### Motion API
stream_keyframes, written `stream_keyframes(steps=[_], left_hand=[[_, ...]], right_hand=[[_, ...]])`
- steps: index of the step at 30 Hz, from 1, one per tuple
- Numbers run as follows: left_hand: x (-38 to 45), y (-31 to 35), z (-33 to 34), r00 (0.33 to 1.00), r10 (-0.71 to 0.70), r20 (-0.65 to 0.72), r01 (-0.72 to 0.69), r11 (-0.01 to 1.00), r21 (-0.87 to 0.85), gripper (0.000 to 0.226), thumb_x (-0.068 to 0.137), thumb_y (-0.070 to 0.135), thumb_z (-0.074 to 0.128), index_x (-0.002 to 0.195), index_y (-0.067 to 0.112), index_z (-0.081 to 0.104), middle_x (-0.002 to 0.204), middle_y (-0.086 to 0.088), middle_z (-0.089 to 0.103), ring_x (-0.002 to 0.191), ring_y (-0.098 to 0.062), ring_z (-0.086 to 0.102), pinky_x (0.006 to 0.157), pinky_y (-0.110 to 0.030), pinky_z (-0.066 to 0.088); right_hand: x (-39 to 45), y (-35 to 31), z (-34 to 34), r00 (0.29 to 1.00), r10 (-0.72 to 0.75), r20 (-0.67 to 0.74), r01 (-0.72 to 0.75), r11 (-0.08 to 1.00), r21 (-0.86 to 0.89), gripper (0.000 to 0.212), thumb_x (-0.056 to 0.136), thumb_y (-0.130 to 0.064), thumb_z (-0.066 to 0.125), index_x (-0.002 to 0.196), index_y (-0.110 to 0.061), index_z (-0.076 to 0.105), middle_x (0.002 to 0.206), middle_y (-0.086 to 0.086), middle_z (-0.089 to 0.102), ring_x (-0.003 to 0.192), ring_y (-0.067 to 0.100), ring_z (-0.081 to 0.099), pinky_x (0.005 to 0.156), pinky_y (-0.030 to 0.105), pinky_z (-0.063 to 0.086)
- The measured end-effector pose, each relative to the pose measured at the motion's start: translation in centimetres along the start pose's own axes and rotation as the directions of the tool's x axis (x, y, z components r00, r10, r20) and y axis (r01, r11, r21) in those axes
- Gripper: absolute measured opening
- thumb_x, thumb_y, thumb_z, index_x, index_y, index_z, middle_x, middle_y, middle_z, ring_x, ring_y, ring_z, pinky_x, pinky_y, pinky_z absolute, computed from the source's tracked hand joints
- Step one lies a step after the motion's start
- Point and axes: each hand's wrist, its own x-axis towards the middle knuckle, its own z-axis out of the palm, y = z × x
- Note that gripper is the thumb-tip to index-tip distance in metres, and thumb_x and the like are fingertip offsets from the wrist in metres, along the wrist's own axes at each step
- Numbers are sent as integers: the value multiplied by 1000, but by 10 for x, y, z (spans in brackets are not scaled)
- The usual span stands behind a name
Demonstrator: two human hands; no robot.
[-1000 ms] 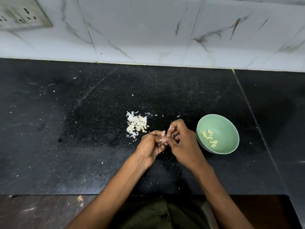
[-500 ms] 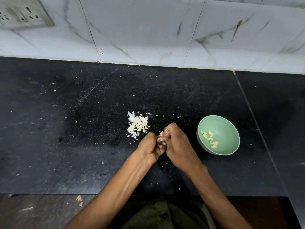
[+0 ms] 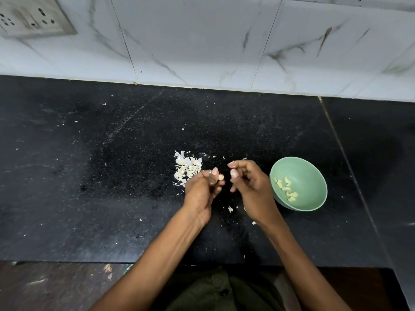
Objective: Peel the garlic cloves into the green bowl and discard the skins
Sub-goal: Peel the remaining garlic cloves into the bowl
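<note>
left hand [image 3: 203, 189] pinching garlic clove [image 3: 221, 176], skin mostly off I think | right hand [image 3: 248, 184] curled, maybe skin scrap at fingertip | green bowl [image 3: 314, 173] right of grip, several peeled cloves [image 3: 286, 189] in | skin pile [image 3: 187, 168] just beyond left hand, not discarded

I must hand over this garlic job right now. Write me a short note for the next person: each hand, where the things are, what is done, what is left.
Left hand: pinches a garlic clove at its fingertips, above the counter.
Right hand: fingers curled, a small white scrap of skin at its fingertips; apart from the left hand.
Green bowl: on the black counter to the right of the hands, several peeled cloves inside.
Skins: a pile on the counter just beyond the left hand, loose flakes around.
Done: several cloves peeled into the bowl.
Left: put the held clove in the bowl, then discard the skins.
</note>
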Motion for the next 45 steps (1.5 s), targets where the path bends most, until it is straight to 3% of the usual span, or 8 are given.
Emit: stream_keyframes(steps=[2, 4, 9, 18, 25, 31, 36, 45], left_hand=[[-2, 0, 1, 991, 131, 16, -132, 991, 38, 16, 97, 4, 60, 82, 9, 63, 70, -2, 68, 63, -9, 60, 57, -20, 46], [-6, 1, 3, 975, 219, 40, -221, 972, 76, 16, 97, 4, 60, 82, 10, 63, 72, -3, 66, 65, -10, 58, 60, -21, 46], [-8, 0, 5, 942, 332, 57, -337, 931, 142, 11, 96, 3, 61, 87, 8, 62, 76, -10, 59, 67, -14, 54, 63, -25, 47], [-13, 4, 6, 939, 330, 95, -340, 933, 120, 11, 95, -2, 62, 85, 4, 64, 67, -7, 63, 58, -12, 54, 59, -24, 49], [-15, 6, 4, 926, 361, 109, -375, 912, 166, 12, 93, -3, 64, 83, 4, 66, 65, -5, 63, 54, -10, 54, 58, -23, 49], [-16, 10, 6, 893, 414, 175, -444, 874, 198, 12, 91, -8, 62, 82, -1, 63, 66, -13, 59, 52, -11, 53, 57, -23, 47], [-14, 11, 4, 868, 442, 228, -486, 852, 197, 19, 89, -13, 61, 77, 1, 63, 59, 0, 60, 51, -9, 52, 55, -22, 45], [-16, 9, 5, 827, 488, 281, -513, 858, 21, 5, 87, -6, 65, 87, -2, 64, 75, -8, 66, 64, -13, 57, 65, -24, 50]], right_hand=[[-1, -3, -2, 999, 17, -29, -15, 999, 52, 15, 97, -20, 63, 101, -9, 72, 98, 8, 67, 74, 16, 63, 63, 22, 51], [-1, -5, -2, 999, 23, -28, -22, 999, 45, 9, 94, -14, 68, 91, -11, 76, 91, 3, 70, 71, 16, 67, 59, 23, 51], [-3, -13, 0, 997, 34, -71, -35, 999, -13, 11, 89, -1, 75, 88, -10, 81, 72, 1, 75, 62, 18, 73, 47, 24, 52], [-5, -27, -4, 995, 72, -62, -74, 996, -39, 25, 87, 1, 76, 83, -24, 78, 70, 2, 76, 62, 23, 76, 50, 34, 61], [0, -30, -13, 989, 138, 44, -135, 989, -67, 14, 89, -2, 76, 86, -14, 80, 71, 3, 77, 66, 20, 77, 55, 36, 62], [-1, -31, -13, 991, 128, 47, -125, 991, -52, 18, 90, 1, 74, 82, -15, 79, 68, 4, 76, 62, 23, 76, 58, 39, 63], [-3, -33, -13, 993, 114, 30, -113, 993, -29, 14, 88, 1, 76, 81, -11, 79, 66, 6, 75, 58, 27, 75, 61, 46, 64], [-2, -43, -13, 997, 66, -36, -63, 993, 98, 13, 87, 5, 74, 82, -7, 78, 68, 10, 75, 55, 29, 72, 55, 39, 62]])
